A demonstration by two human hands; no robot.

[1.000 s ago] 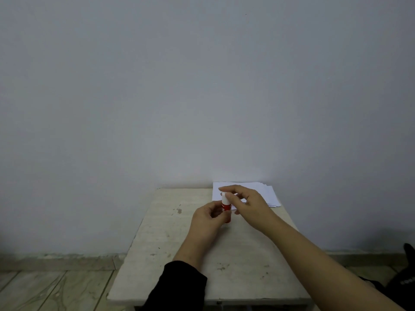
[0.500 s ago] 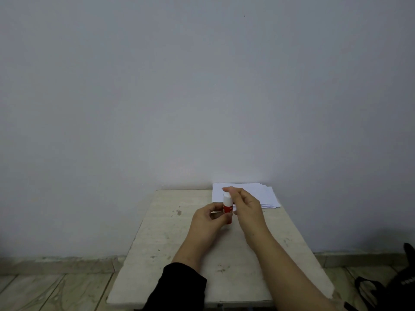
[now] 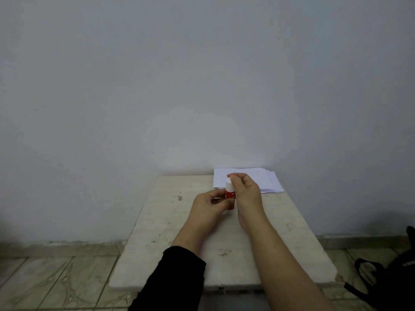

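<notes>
Head view, looking down at a small pale table [image 3: 170, 221]. Two hands meet over its far half and hold a glue stick [image 3: 230, 194] upright between them. L hand [image 3: 207, 206], w/ black sleeve [image 3: 175, 277], has fingers & thumb curled round the red body, low down. R hand [image 3: 246, 191], bare arm, has its fingertips closed in a pinch on the white cap [image 3: 228, 184], directly above the L grip. Can't tell if the cap is already loose.

The step in hand looks like uncapping. To do it well: keep the L grip firm on the body so it doesn't spin. Pull or twist the cap straight up along the stick's axis w/ the R fingertips, no sideways bend.

Relative to the grip: the stick's base shows just below the L fingers, near the tabletop; touching or not, can't tell. A paper stack [image 3: 265, 178] lies just beyond the R hand, by the wall. A black bag [image 3: 395, 277] sits on the floor, well off to the R.
</notes>
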